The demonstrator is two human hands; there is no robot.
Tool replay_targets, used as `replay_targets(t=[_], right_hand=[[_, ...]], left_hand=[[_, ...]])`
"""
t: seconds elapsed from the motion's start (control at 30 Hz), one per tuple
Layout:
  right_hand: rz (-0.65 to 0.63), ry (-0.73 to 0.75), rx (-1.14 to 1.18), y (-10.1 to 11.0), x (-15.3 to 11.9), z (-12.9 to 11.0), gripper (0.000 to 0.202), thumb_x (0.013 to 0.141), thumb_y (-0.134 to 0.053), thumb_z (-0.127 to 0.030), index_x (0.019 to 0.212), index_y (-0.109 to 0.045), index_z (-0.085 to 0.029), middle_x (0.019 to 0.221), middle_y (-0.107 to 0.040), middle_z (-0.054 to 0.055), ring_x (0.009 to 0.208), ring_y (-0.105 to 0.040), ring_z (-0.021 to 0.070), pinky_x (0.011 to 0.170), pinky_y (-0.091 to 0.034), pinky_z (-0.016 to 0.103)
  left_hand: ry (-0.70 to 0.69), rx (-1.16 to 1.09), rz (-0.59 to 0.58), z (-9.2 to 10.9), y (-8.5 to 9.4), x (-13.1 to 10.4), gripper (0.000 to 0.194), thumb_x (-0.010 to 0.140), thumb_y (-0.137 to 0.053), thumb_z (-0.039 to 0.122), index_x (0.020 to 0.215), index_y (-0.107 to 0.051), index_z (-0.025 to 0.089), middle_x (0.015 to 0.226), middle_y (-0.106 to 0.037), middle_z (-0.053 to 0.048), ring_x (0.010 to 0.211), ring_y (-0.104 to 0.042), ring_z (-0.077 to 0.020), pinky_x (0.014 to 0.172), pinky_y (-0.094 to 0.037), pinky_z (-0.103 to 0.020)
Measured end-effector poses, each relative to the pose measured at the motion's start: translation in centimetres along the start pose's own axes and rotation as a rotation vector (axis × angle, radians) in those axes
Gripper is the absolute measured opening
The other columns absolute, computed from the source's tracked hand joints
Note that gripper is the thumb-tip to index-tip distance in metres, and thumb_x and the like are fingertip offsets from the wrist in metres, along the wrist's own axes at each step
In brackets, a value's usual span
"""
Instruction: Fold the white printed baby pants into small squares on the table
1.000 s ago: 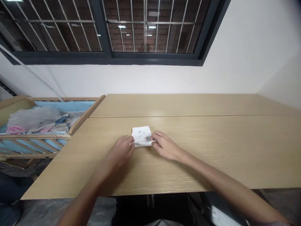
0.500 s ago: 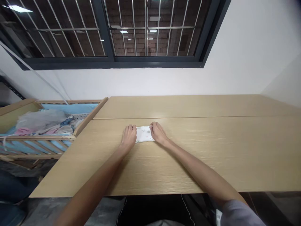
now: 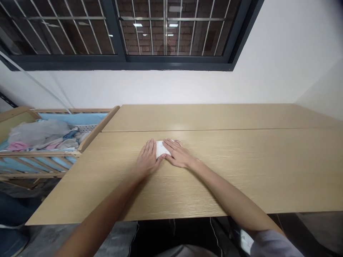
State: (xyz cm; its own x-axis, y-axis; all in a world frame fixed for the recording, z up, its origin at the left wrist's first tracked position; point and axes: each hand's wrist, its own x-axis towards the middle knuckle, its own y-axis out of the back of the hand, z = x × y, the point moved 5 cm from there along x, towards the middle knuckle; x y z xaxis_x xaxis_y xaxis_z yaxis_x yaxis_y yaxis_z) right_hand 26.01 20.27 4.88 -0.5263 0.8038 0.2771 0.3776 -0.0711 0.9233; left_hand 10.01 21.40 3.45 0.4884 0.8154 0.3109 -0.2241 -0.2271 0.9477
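Observation:
A small folded white cloth with a faint print point(image 3: 161, 149) lies flat on the pale wooden table point(image 3: 241, 167). My left hand point(image 3: 147, 157) rests along its left edge, fingers stretched out and pointing away from me. Across the cloth's right part lies my right hand point(image 3: 176, 152), palm down with fingers extended, hiding much of that side. The two thumbs come close together at the cloth's near edge. Neither hand grips it.
To the left of the table stands a wooden crib point(image 3: 99, 130) with blue lining, holding rumpled clothes point(image 3: 64, 141) and a translucent bag point(image 3: 39, 131). A barred window point(image 3: 171, 62) is in the white wall behind. At lower left, a person's dark trouser leg point(image 3: 16, 210) shows.
My fingers have gone from pinching the cloth's two sides to lying flat, the right hand sliding left over the cloth. Less of the cloth shows. The view has tilted slightly downward.

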Motion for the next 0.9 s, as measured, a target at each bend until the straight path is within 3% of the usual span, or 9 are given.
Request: replay_targets(t=[0.17, 0.27, 0.4, 0.53, 0.63, 0.77, 0.9], right_hand=[[-0.009, -0.051, 0.026, 0.9, -0.8, 0.9, 0.071, 0.103, -0.029, -0.06, 0.159, -0.029, -0.015, 0.163, -0.031, 0.017, 0.153, -0.024, 0.03, 0.124, -0.013, 0.055], [0.03, -0.016, 0.02, 1.4, -1.0, 0.8, 0.069, 0.102, -0.037, -0.057, 0.155, -0.036, -0.014, 0.162, -0.032, 0.019, 0.152, -0.026, 0.0311, 0.122, -0.018, 0.055], [0.084, 0.041, 0.055, 2.0, -1.0, 0.7, 0.064, 0.095, -0.054, -0.053, 0.148, -0.047, -0.018, 0.154, -0.044, 0.018, 0.144, -0.038, 0.0328, 0.118, -0.027, 0.054], [0.034, 0.018, 0.139, 1.2, -1.0, 1.7, 0.075, 0.089, -0.062, -0.046, 0.153, -0.036, -0.019, 0.154, -0.044, 0.018, 0.143, -0.039, 0.034, 0.117, -0.026, 0.055], [0.078, -0.02, 0.216, 0.3, -0.7, 2.6, 0.073, 0.086, -0.059, -0.03, 0.153, -0.034, -0.019, 0.153, -0.045, 0.017, 0.141, -0.041, 0.0324, 0.116, -0.027, 0.055], [0.19, -0.109, 0.282, 0.1, 0.0, 3.4, 0.059, 0.08, -0.054, -0.018, 0.139, -0.047, -0.019, 0.14, -0.058, 0.015, 0.132, -0.05, 0.0306, 0.112, -0.033, 0.053], [0.336, -0.194, 0.577, 2.1, 1.0, 3.6, 0.047, 0.084, -0.059, -0.032, 0.128, -0.045, -0.021, 0.117, -0.066, 0.011, 0.106, -0.063, 0.0257, 0.092, -0.05, 0.043]], left_hand=[[0.009, 0.011, -0.027, -0.9, 0.2, -0.2, 0.081, 0.102, -0.024, 0.058, 0.153, -0.026, -0.004, 0.161, -0.026, -0.032, 0.152, -0.022, -0.0387, 0.12, -0.027, -0.054], [-0.035, -0.002, -0.002, -0.8, 1.1, -0.2, 0.08, 0.101, -0.028, 0.058, 0.152, -0.028, -0.003, 0.161, -0.026, -0.032, 0.152, -0.023, -0.0394, 0.119, -0.028, -0.054], [-0.129, -0.073, 0.032, -0.5, 3.2, -0.1, 0.071, 0.097, -0.043, 0.061, 0.15, -0.039, 0.014, 0.152, -0.046, -0.021, 0.137, -0.044, -0.035, 0.111, -0.035, -0.051], [-0.13, -0.114, -0.056, -0.8, 3.5, 0.1, 0.071, 0.089, -0.057, 0.064, 0.143, -0.047, 0.019, 0.14, -0.057, -0.016, 0.128, -0.051, -0.0333, 0.108, -0.034, -0.05], [-0.123, -0.107, -0.051, -0.9, 3.2, 0.3, 0.059, 0.09, -0.058, 0.048, 0.14, -0.049, 0.018, 0.14, -0.058, -0.016, 0.13, -0.05, -0.0335, 0.108, -0.034, -0.049], [-0.114, -0.102, 0.012, -0.8, 3.9, 0.7, 0.036, 0.093, -0.045, 0.02, 0.126, -0.058, 0.019, 0.137, -0.061, -0.014, 0.128, -0.053, -0.0292, 0.108, -0.035, -0.047], [-0.032, -0.169, 0.15, -1.2, 6.5, 1.2, 0.026, 0.095, -0.046, 0.029, 0.109, -0.065, 0.018, 0.121, -0.066, -0.015, 0.116, -0.059, -0.0313, 0.101, -0.042, -0.048]])
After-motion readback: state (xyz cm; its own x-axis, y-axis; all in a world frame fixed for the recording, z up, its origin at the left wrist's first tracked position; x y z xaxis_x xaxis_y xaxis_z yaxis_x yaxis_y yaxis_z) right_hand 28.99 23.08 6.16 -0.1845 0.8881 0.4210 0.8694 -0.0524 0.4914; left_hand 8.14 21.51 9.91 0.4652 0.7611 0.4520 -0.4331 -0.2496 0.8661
